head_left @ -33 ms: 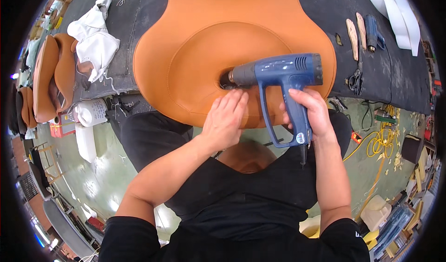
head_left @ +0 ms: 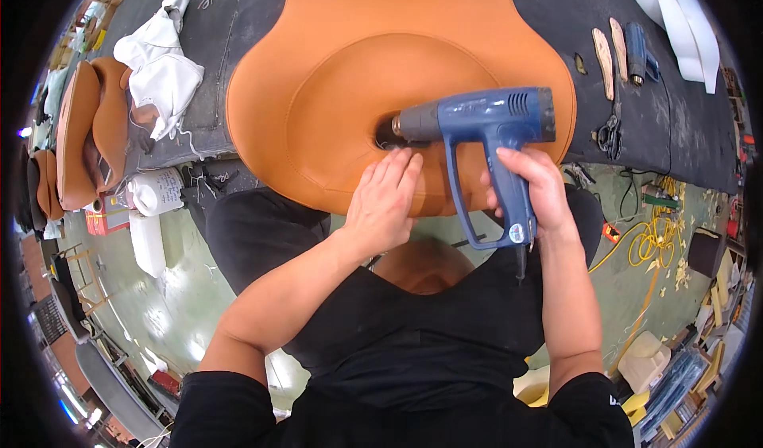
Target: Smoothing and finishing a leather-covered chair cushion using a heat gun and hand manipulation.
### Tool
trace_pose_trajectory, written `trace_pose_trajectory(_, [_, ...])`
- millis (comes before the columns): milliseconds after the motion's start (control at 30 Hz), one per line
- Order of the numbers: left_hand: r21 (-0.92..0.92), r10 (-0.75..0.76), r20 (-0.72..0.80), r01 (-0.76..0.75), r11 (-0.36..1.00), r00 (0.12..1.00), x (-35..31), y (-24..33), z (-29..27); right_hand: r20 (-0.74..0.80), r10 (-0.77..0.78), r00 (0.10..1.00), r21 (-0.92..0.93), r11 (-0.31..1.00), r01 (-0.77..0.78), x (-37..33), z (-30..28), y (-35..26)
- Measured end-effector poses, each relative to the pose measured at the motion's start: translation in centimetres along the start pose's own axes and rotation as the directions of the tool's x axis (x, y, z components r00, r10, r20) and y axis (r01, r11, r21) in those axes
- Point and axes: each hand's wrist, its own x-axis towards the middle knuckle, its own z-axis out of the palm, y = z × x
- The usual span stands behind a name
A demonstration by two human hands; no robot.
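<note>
An orange upholstered seat shell [head_left: 389, 19] lies across the table's near edge and over my lap, with a stitched round panel and a dark oval hole [head_left: 389, 132] in it. My right hand [head_left: 536, 186] is wrapped round the grip of a blue heat gun [head_left: 485, 118]. The gun's metal nozzle points left at the hole's right rim; whether it touches the rim I cannot tell. Just below the hole, my left hand [head_left: 385, 197] lies flat on the orange cover. Its fingers are stretched out, fingertips close to the hole's lower edge, with nothing held.
On the dark table [head_left: 548, 19], a white cloth [head_left: 167, 70] lies left. At right are scissors [head_left: 610, 138], two wooden-looking handles [head_left: 602, 62], a second heat gun [head_left: 636, 54] and white curved pieces [head_left: 675, 27]. A white jug [head_left: 156, 192] and yellow cable [head_left: 653, 237] stand lower down.
The rear of the heat gun sits very slightly higher than before, its nozzle still at the hole. My left hand stays in place on the cover.
</note>
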Motion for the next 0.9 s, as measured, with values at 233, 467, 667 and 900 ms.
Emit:
trace_pose_trajectory(233, [0.147, 0.016, 0.0, -0.016, 0.989, 1.0, -0.4, 0.7, 1.1, 0.032, 0.03, 0.999, 0.02, 0.999, -0.03, 0.6, -0.5, 0.1])
trace_pose_trajectory(467, [0.283, 0.048, -0.05, -0.032, 0.958, 0.998, -1.3, 0.9, 2.1, 0.034, 0.01, 0.999, 0.049, 0.999, -0.011, 0.1, 0.1, -0.1])
trace_pose_trajectory(667, [0.189, 0.024, 0.011, -0.026, 0.982, 1.0, -0.2, 0.7, 0.7, 0.043, 0.021, 0.999, -0.01, 1.0, -0.02, 0.1, -0.5, -0.4])
trace_pose_trajectory(900, [0.253, -0.001, -0.006, 0.003, 0.967, 1.0, -0.6, 0.5, 2.0, 0.054, -0.016, 0.998, -0.056, 0.998, 0.019, 0.3, -0.6, -1.4])
